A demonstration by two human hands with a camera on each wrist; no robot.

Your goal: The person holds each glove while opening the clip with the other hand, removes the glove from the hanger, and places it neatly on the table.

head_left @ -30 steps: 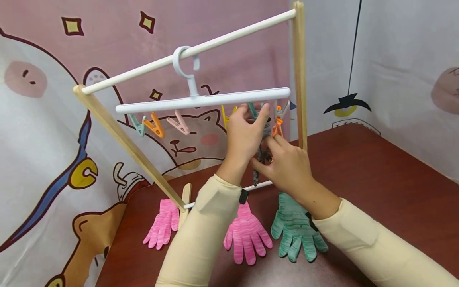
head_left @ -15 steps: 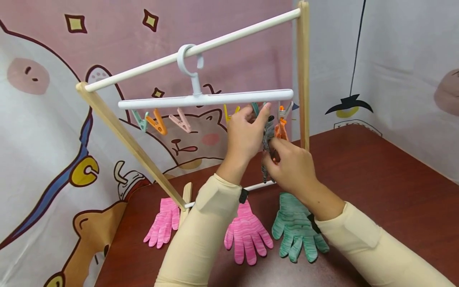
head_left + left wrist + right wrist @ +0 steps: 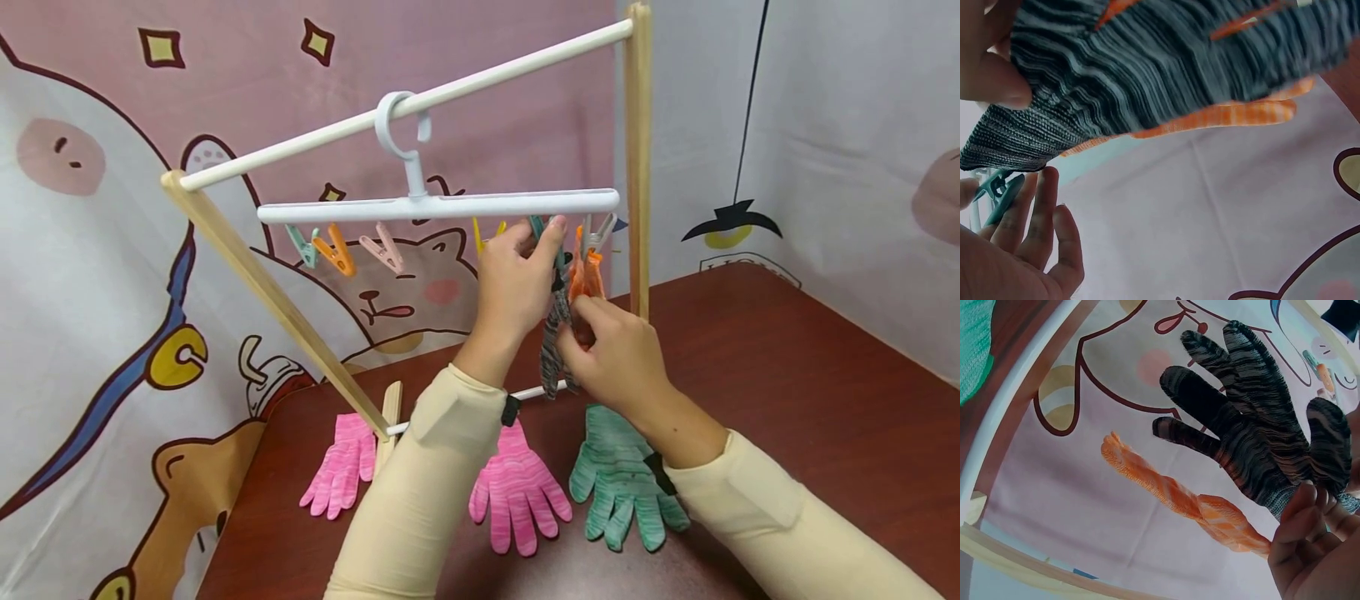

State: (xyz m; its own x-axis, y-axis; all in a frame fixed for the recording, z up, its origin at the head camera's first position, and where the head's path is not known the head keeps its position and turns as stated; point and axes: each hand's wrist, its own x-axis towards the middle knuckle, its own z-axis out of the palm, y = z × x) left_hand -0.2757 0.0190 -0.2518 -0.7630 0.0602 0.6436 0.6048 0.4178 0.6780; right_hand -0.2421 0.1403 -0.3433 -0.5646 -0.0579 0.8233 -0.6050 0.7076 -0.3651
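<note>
A dark grey striped knit glove (image 3: 553,333) hangs below the right part of the white hanger (image 3: 510,205). My left hand (image 3: 513,279) pinches a teal clothespin (image 3: 1000,195) at the glove's cuff. My right hand (image 3: 618,350) pinches the same glove near its cuff, as the right wrist view shows, where the glove (image 3: 1254,425) has its fingers spread. Whether the clothespin grips the cuff is not clear. Behind it, an orange glove (image 3: 587,273) hangs from a grey clothespin (image 3: 600,232) at the hanger's right end.
The hanger hooks over the white rod of a wooden rack (image 3: 637,167). Teal, orange (image 3: 337,250), pink (image 3: 384,248) and yellow clothespins hang farther left. Two pink gloves (image 3: 517,496) and a green glove (image 3: 622,475) lie on the dark red table (image 3: 787,400).
My right hand has shifted slightly right and down, and the grey glove now hangs longer in view. My left hand stays at the teal clothespin. The hanger has swung slightly right.
</note>
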